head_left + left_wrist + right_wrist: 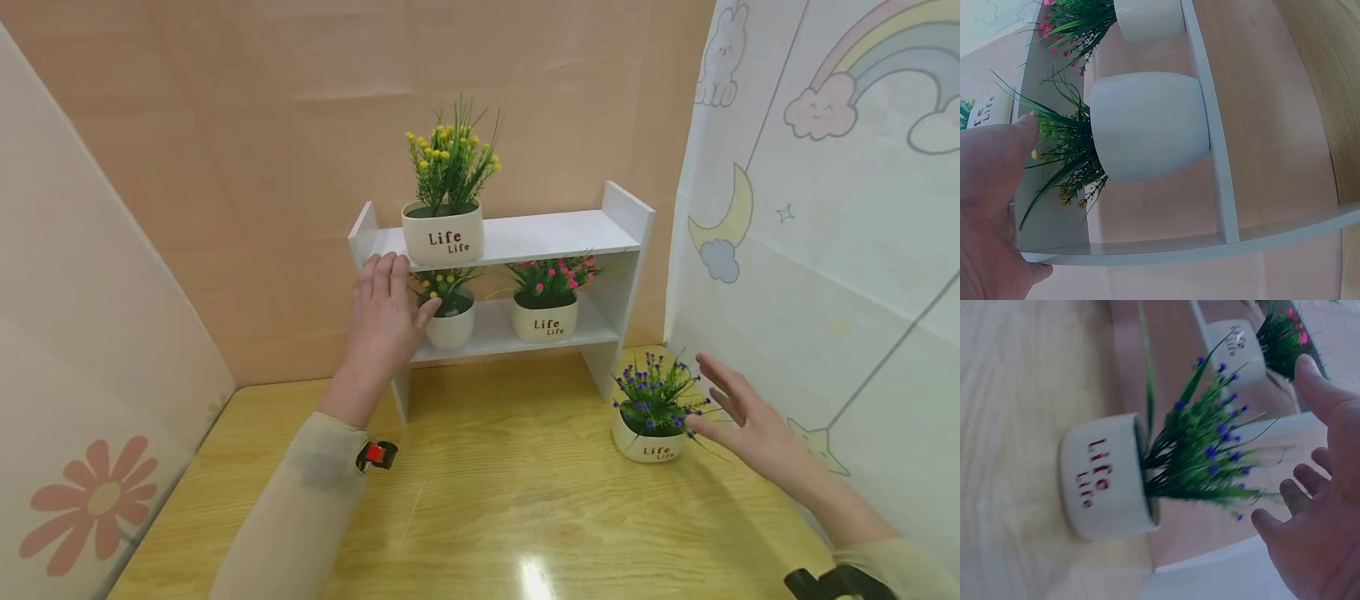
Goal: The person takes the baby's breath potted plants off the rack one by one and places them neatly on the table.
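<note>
My left hand (384, 312) is at the upper left corner of a white two-tier shelf (558, 233), fingers extended by the top board's edge. Beside its fingertips, a cream "Life" pot of yellow flowers (444, 237) stands on the top board. Below, partly behind my left thumb, is a round white pot of yellow flowers (452, 325), seen closer as a white pot (1150, 125) in the left wrist view. To the right, my right hand (757, 433) is spread, with nothing held, next to a cream pot of purple flowers (648, 442) on the table.
A pot of pink flowers (545, 321) stands on the lower board. The wooden table (480, 483) meets a printed wall panel (847, 275) on the right and another panel (90, 333) on the left. An orange-brown backdrop (262, 167) hangs behind the shelf.
</note>
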Available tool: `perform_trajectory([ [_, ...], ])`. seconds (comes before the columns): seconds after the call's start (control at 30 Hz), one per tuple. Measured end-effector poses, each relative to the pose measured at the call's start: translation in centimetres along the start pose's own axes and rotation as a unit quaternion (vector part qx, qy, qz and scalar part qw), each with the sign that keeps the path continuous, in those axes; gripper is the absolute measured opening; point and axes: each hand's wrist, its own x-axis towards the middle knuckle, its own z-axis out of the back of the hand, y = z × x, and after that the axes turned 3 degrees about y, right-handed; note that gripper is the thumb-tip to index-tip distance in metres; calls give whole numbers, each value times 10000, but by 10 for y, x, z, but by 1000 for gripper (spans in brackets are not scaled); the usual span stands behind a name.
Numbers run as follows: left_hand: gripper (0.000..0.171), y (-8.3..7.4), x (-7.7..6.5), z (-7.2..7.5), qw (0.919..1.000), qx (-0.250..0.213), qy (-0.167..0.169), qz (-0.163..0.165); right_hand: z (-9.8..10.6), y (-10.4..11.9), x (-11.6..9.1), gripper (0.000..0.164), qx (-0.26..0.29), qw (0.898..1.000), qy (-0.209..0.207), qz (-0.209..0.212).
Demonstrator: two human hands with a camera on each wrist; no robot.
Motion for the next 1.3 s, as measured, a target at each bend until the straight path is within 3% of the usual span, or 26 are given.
perform_trajectory([
  [0.13, 83, 0, 0, 0, 10000, 24, 40, 34, 5, 29, 12, 90, -150, 9997, 75, -181],
  [0.37, 83, 1, 0, -1, 10000, 67, -8, 11, 1, 76, 38, 81, -627, 9979, -142, 25],
  [0.73, 84, 2, 1, -3, 10000, 16, -74, 29, -19, 140, 84, 77, -442, 9971, -505, 350],
  [1.0, 82, -1, 2, -2, 9999, -14, 33, 138, -36, 176, 127, 77, -320, 9933, -539, 975],
  [1.3, 80, -1, 0, -2, 9999, -74, 16, 139, -52, 209, 168, 82, -606, 9898, -582, 1153],
])
